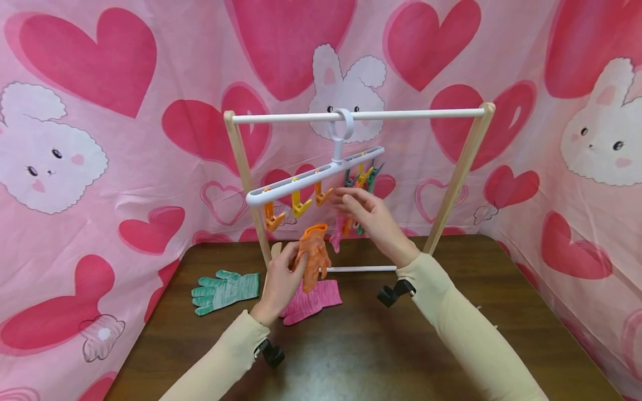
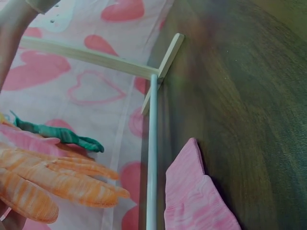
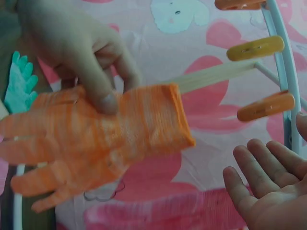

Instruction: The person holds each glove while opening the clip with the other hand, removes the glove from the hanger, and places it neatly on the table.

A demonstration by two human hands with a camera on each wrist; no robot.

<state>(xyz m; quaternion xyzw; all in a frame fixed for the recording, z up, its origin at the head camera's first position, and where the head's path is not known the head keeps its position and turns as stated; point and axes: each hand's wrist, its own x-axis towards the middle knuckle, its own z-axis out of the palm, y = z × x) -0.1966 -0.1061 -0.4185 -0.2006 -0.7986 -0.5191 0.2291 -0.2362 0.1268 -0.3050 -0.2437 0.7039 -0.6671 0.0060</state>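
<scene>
My left hand [image 1: 281,281] pinches an orange knit glove [image 1: 315,253] near its cuff; in the right wrist view the thumb lies across it and the glove's fingers point left. My right hand [image 1: 373,223] is raised beside the hanger, fingers extended and holding nothing in the right wrist view. Close to its fingertips is an orange clip [image 1: 321,196] on the white hanger [image 1: 296,188]. A yellow clip [image 1: 300,207] and another orange clip [image 1: 272,218] dangle farther left, with nothing in them. Behind the right hand hang a pink glove [image 1: 336,236] and a green glove [image 2: 62,134], partly hidden.
The hanger hooks over the white top rod [image 1: 416,115] of a wooden-sided rack [image 1: 458,178] on the brown table [image 1: 361,345]. A green glove [image 1: 225,292] and a pink glove [image 1: 318,303] lie flat at the left. Pink heart-and-rabbit fabric [image 1: 200,50] surrounds the table.
</scene>
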